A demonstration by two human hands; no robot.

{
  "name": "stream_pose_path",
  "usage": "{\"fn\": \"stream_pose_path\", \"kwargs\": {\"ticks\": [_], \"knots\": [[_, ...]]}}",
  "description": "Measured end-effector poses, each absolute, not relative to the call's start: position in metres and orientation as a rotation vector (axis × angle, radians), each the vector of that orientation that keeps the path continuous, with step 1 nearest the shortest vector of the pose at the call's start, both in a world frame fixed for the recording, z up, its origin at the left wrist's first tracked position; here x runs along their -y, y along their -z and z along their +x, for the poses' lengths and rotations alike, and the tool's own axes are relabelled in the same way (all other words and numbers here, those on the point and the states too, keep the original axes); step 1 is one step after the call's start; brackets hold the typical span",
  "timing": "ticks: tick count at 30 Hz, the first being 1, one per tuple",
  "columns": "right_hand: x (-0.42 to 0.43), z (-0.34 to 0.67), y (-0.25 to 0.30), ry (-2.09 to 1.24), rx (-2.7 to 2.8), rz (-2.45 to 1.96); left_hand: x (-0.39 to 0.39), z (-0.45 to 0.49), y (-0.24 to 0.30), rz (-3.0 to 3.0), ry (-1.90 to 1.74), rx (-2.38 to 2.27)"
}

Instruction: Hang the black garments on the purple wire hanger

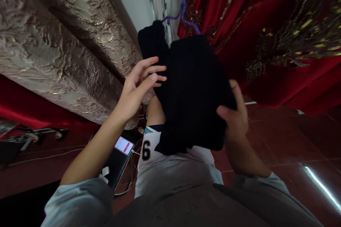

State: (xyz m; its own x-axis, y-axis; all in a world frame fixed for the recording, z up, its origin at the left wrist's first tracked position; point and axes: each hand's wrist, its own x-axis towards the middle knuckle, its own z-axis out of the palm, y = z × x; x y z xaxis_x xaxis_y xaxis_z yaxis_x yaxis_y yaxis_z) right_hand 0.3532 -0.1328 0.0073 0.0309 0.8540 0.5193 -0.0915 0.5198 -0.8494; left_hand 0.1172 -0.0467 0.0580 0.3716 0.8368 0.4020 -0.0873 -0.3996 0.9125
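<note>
Head camera: I see wide black cloth (191,88) just under a thin purple hanger (183,6). The right hand (237,113) grips the cloth's right edge; the left hand (135,90), loosely spread, is at its left side.

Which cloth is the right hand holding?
The plain black cloth, pinched at its edge by the right hand; the beige, leaf-textured fabric and red, satiny fabric both show gold decoration.
</note>
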Motion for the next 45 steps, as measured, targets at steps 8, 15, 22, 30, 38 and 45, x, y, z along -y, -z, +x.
{"fn": "stream_pose_path", "kwargs": {"ticks": [8,15,22,30,38,45], "knots": [[0.137,0.335,-0.016,-0.872,2.369,-0.631,0.072,0.110,-0.068,1.369,-1.190,-0.650],[0.108,0.348,-0.005,-0.742,2.042,-0.736,0.099,0.061,-0.070,1.704,-0.616,-0.940],[0.067,0.383,0.018,-0.696,1.803,-1.044,0.086,0.019,-0.081,2.157,-0.716,-1.127],[0.046,0.372,0.014,-0.882,1.256,-1.000,0.044,0.033,-0.045,2.249,-1.600,-1.204],[0.004,0.384,-0.006,-0.758,1.155,-0.917,0.065,0.066,-0.024,2.876,-1.205,-1.142],[-0.001,0.389,-0.019,-0.606,1.100,-0.978,0.064,0.066,0.001,2.777,-0.946,-1.481]]}}
